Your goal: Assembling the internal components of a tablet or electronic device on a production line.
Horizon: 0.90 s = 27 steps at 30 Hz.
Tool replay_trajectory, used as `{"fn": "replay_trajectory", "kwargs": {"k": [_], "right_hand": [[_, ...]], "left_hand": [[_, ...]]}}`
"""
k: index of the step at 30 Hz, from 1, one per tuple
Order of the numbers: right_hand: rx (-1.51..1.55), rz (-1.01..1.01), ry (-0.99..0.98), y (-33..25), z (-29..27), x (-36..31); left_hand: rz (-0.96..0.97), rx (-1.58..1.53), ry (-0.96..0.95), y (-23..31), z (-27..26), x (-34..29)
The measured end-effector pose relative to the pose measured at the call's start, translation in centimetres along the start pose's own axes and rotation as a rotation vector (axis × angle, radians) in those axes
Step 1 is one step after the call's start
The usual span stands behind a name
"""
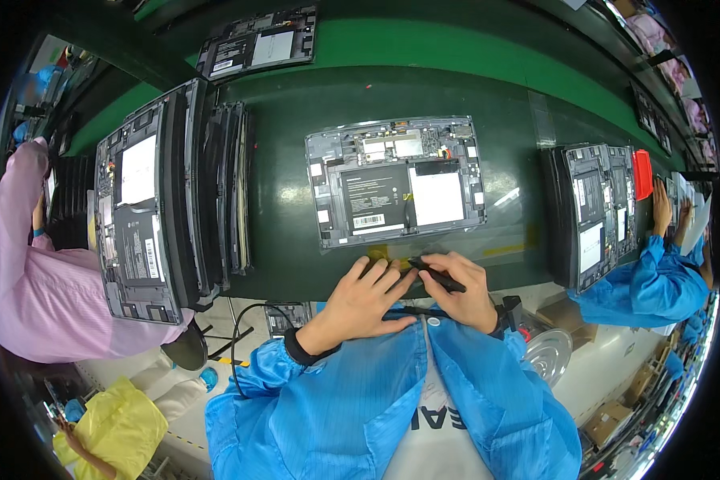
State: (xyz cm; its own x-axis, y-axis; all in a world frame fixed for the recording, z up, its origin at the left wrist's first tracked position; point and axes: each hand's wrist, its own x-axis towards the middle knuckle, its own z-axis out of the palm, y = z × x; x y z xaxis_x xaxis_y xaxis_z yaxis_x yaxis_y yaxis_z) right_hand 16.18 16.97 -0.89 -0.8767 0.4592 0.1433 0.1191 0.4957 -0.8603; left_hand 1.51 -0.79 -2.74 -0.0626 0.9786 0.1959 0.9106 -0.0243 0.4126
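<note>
On the green work surface (280, 192) in front of me lies an opened tablet (392, 236), its black battery, white panel and circuit boards facing up. My left hand (360, 302) is just below its near edge, fingers spread with nothing seen in them. Beside it on the right, my right hand (466, 296) is closed around a slim black pen-like tool (442, 278). The tool's far end points toward my left fingertips; whether they touch I cannot tell. Both hands are apart from the tablet.
A tall stack of opened tablets (148, 216) stands at the left, another stack (588, 216) at the right beside a red tray (642, 174). One more tablet (260, 44) lies on the far ledge. A black cord (236, 344) hangs near my left wrist. Co-workers sit on both sides.
</note>
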Motion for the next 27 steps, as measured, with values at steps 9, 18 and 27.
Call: {"fn": "replay_trajectory", "kwargs": {"k": [9, 18, 27], "right_hand": [[0.244, 0.121, 0.177, 0.9, -0.5, -1.1], [0.383, 0.019, 0.353, 3.6, -9.6, 4.9], [0.387, 0.07, 0.371, 7.6, -8.0, 16.1]], "left_hand": [[-0.041, 0.022, -0.005, -0.2, -0.4, 0.4], [-0.159, 0.05, 0.162, -2.1, -6.1, 2.1], [-0.119, 0.01, 0.218, -6.0, -1.6, 15.9]]}}
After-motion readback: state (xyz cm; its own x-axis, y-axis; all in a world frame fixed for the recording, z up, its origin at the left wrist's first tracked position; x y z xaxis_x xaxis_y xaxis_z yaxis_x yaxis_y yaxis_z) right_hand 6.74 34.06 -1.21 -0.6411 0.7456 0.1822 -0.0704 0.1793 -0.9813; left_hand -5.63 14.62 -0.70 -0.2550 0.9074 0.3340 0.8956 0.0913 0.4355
